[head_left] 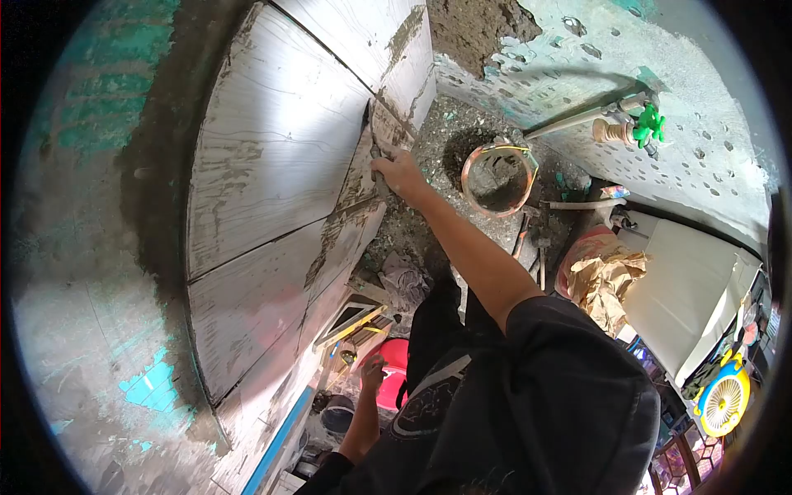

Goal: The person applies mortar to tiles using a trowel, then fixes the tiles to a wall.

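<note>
"Right, over to the right hand [398,175]: what's it got?"

"A slim, dark tool [371,125], held against the pale tiles [276,157] near their edge by the floor! The fingers are closed round it, bunched together, and the arm reaches right across from the shoulder."

"And the left hand [373,373]?"

"Lower down, beside the red plastic thing [396,375]. Its fingers look bent in, but I can't tell whether they pinch anything."

"How do those tiles look?"

"Wood-like lines on them, dark joints between, and grey-brown smears thickest round the tool. Along their far side runs a damp, dark band on the wall [91,272], with green paint patches beyond."

"What's on the floor [396,239]?"

"A round bucket [498,178] with grey stuff inside, just past the right forearm, a yellow handle at its rim. A hammer [521,233] lies near it, and a crumpled cloth [404,280] sits by the feet."

"And out to the right?"

"A green tap handle [649,125] on the pitted wall, crumpled brown paper [604,285] beside a big whitish panel [681,285], then a yellow and blue fan [723,399]. Back on the left, a yellow-edged bar [351,326] rests near the tiles, above a long blue strip [279,441]."
</note>
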A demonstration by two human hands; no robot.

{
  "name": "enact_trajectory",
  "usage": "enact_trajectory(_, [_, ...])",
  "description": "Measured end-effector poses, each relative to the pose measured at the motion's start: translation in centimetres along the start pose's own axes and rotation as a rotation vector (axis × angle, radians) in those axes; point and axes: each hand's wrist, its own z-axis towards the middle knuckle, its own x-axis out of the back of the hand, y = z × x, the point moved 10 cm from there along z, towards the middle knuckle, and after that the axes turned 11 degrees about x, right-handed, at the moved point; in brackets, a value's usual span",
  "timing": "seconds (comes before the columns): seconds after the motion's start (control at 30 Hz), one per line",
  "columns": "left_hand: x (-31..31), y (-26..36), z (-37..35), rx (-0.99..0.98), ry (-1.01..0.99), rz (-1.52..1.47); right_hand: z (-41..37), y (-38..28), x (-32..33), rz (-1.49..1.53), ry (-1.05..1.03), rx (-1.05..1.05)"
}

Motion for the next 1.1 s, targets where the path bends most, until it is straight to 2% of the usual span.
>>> enact_trajectory(0.1, [-1.3, 8.6, -0.3, -0.481, 0.140, 0.472, -0.5, -0.3, 0.4, 0.048, -0.031, -0.047])
enact_trajectory(0.13, [-1.5, 10.5, 2.7, -0.759, 0.164, 0.456, -0.6, -0.9, 0.5, 0.078, -0.038, -0.065])
enact_trajectory(0.17, [-3.4, 18.2, -2.2, -0.785, 0.187, 0.450, -0.7, -1.3, 0.6, 0.112, -0.030, -0.069])
enact_trajectory(0.2, [-4.2, 22.5, -1.8, -0.697, 0.127, 0.459, -1.1, -1.5, 0.7, 0.149, -0.020, -0.076])
enact_trajectory(0.23, [-5.7, 29.6, -6.8, -0.681, 0.218, 0.362, -1.1, -1.6, 0.7, 0.186, -0.012, -0.080])
enact_trajectory(0.27, [-6.9, 34.2, -7.2, -0.768, 0.240, 0.395, -0.7, -0.7, 1.0, 0.217, 0.047, 0.018])
enact_trajectory(0.3, [-7.9, 38.3, -7.3, -0.843, 0.095, 0.146, -0.3, 1.7, 1.1, 0.247, 0.108, 0.114])
enact_trajectory(0.37, [-9.6, 45.3, -10.4, -0.822, 0.049, 0.037, -0.7, 3.3, 2.1, 0.420, 0.264, 0.129])
enact_trajectory(0.43, [-11.4, 49.8, -11.1, -0.854, -0.055, -0.139, -1.1, 2.7, 3.0, 0.701, 0.448, -0.021])
enact_trajectory(0.6, [-13.7, 53.0, -9.6, -0.760, -0.268, -0.341, -0.7, 2.5, 5.7, 0.752, 0.744, 0.112])
enact_trajectory(0.73, [-12.9, 53.3, -8.5, -0.720, -0.263, -0.349, 0.4, 1.8, 4.8, 0.856, 0.904, 0.220])
enact_trajectory(0.87, [-13.0, 53.3, -9.1, -0.708, -0.258, -0.313, 1.2, 1.1, 4.2, 0.658, 0.808, 0.190])
enact_trajectory(0.93, [-12.7, 53.3, -8.8, -0.701, -0.257, -0.319, 0.3, 0.0, 5.2, 0.718, 0.813, 0.231])
enact_trajectory(1.03, [-12.6, 53.2, -8.7, -0.702, -0.258, -0.310, 0.9, -0.7, 2.9, 0.735, 0.674, 0.218])
enact_trajectory(1.1, [-12.6, 53.5, -9.1, -0.743, -0.253, -0.304, 0.6, -1.6, 4.0, 0.718, 0.716, 0.236])
